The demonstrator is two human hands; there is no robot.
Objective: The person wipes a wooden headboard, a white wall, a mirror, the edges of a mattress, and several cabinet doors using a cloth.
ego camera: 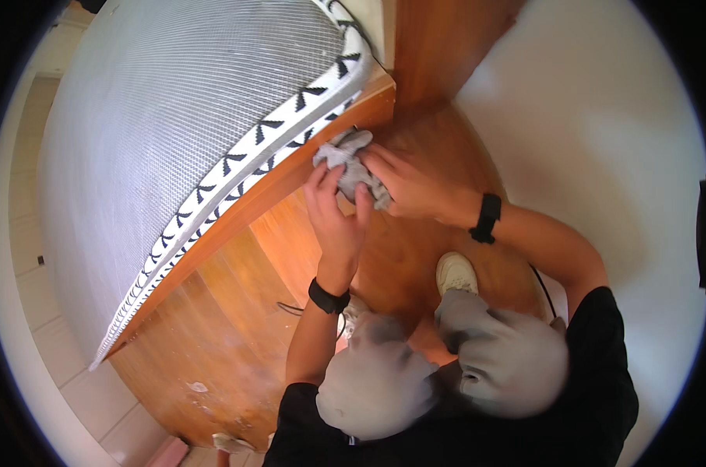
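Observation:
A crumpled grey cloth is bunched between my two hands, beside the wooden side rail of a bed. My left hand holds its lower left part, fingers bent over the folds. From the right, my right hand grips the cloth, its fingertips partly hidden in it. Above the rail lies a mattress with a grey mesh top and a white edge with black marks. Both wrists wear black bands.
Wooden floorboards run beneath the bed rail. A wooden panel rises near the bed corner, and a white wall stands at right. A thin dark cable lies near my left foot. White debris is on the floor.

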